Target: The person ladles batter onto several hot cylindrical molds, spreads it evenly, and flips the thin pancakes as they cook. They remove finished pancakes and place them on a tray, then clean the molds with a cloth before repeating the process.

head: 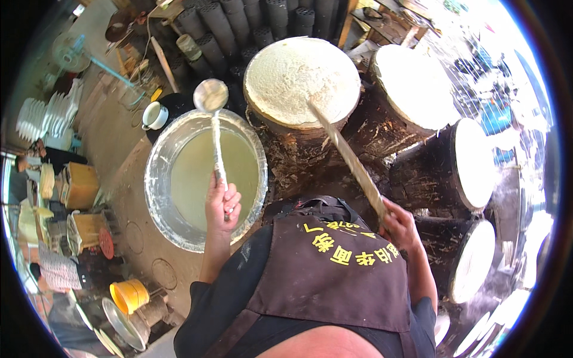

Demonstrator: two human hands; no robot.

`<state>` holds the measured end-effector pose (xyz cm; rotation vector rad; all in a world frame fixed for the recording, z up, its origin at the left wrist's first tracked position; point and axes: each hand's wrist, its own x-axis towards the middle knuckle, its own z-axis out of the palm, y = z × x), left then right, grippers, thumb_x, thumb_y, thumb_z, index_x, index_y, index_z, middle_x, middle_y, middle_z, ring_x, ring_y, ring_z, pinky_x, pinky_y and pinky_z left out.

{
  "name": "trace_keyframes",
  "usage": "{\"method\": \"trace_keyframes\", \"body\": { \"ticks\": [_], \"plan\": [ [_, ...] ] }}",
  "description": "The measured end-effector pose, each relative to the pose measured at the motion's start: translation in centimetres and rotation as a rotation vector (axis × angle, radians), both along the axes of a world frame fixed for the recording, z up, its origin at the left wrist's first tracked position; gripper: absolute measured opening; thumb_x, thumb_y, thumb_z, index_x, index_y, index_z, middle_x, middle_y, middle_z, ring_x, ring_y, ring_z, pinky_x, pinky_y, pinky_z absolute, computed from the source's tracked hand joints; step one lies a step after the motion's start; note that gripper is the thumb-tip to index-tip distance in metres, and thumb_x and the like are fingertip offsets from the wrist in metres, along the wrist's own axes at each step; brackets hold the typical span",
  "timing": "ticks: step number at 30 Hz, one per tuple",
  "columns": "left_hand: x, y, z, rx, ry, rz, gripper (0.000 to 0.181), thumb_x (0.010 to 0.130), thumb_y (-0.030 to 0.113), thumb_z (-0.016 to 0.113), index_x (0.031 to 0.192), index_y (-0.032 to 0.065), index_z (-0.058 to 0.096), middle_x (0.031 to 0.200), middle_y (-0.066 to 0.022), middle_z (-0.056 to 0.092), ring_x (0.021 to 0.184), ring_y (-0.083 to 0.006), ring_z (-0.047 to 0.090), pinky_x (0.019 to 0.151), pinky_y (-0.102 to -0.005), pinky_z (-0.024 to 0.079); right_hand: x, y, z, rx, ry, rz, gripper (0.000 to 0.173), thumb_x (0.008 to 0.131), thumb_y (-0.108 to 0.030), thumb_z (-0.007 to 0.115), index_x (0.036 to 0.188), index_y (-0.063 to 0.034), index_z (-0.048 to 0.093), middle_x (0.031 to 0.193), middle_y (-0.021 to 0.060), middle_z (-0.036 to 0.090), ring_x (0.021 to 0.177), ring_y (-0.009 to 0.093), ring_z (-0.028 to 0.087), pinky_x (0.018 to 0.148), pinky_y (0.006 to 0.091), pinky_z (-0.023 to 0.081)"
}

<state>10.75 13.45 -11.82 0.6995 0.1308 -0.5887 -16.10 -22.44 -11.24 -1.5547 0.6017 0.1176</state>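
My left hand (222, 203) grips the handle of a metal ladle (216, 143). The ladle's round bowl hangs over the far rim of a large metal basin (156, 210) holding thin, pale yellow-green liquid (197, 165). In my right hand (398, 225) is a long, flat, batter-smeared stick (353, 163), apparently wood. Its far tip is at the pale, rough layer (291, 76) covering a round stove top in front of me; whether it touches cannot be told. Dark drum-shaped stoves with bright white round tops (412, 85) curve around to my right.
Honeycomb coal briquettes (219, 22) are stacked behind the stoves. A white enamel pot (155, 116) stands beside the basin. To the left are a standing fan (71, 51), stacked white plastic chairs (49, 114), a yellow bucket (129, 296) and a person (60, 270). Steam rises at right.
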Motion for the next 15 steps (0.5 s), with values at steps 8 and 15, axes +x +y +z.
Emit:
{"method": "trace_keyframes", "body": {
  "ticks": [8,15],
  "plan": [
    [-3.6,0.2,1.5,0.001,0.058,0.227,0.032,0.101,0.017,0.038,0.133,0.0231,0.042,0.069,0.0006,0.039,0.047,-0.0043,0.035,0.031,-0.0169,0.035,-0.1,-4.3,-4.0,0.077,0.058,0.202,0.048,0.091,-0.014,0.054,0.137,-0.0031,0.046,0.069,0.0024,0.061,0.058,0.007,0.055,0.054,0.0228,0.045],
    [-6.7,-0.4,2.2,-0.043,0.048,0.218,0.032,0.101,0.015,0.038,0.131,0.0227,0.045,0.070,-0.0008,0.040,0.048,-0.0052,0.035,0.031,-0.0182,0.036,5.7,-3.7,-3.7,0.303,0.095,0.224,0.049,0.094,-0.013,0.050,0.140,-0.0032,0.039,0.065,0.0030,0.056,0.047,0.008,0.050,0.044,0.0232,0.042]
  ]
}}
